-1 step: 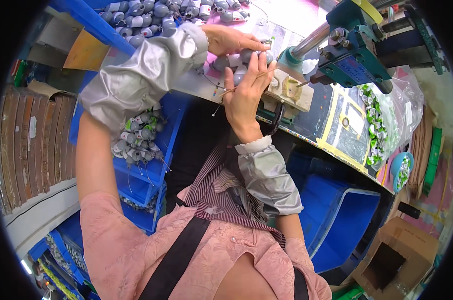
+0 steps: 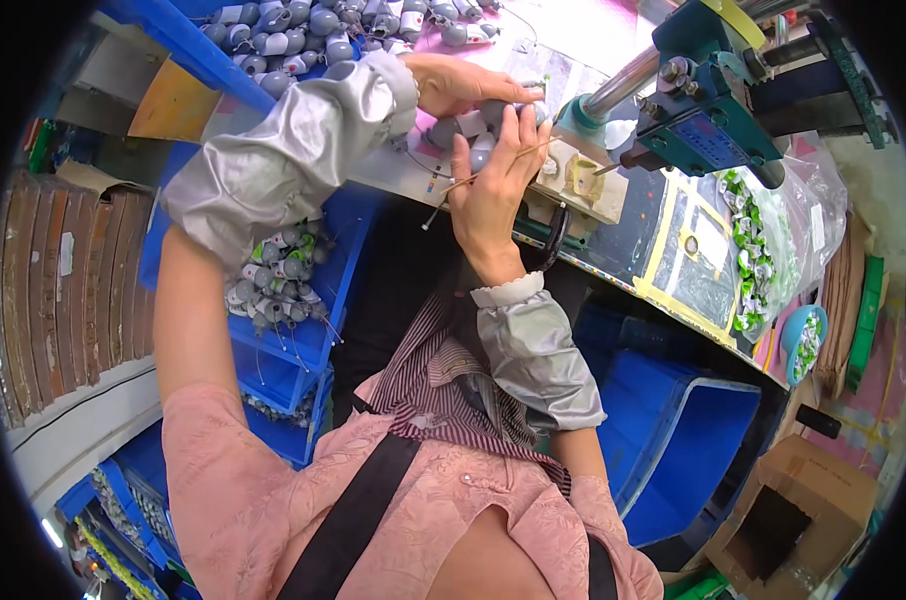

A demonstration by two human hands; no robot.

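Both my hands meet over the bench's near edge, around small grey-and-white bulb-shaped pieces (image 2: 480, 150). My left hand (image 2: 465, 86) comes in from the left, its fingers closed together on a grey piece beside the press. Below it, my right hand (image 2: 495, 190) has its fingertips up against the same piece. A thin wooden stick (image 2: 533, 148) runs across my right hand, between its fingers. My fingers partly hide the piece. A white-tipped cord (image 2: 429, 220) hangs over the bench edge near my right thumb. Just right of my fingers is a pale block fixture (image 2: 601, 190).
A green bench press (image 2: 708, 135) stands at right. Many grey pieces (image 2: 313, 30) heap at the far left, others in a blue crate (image 2: 318, 330) below. Green-and-white pieces (image 2: 751, 250) lie on the right. An open blue bin (image 2: 693, 440) and cardboard box (image 2: 823, 480) stand lower right.
My left hand and sleeve have shifted very slightly toward me. The right hand stays nearly in place, with the stick still across it.
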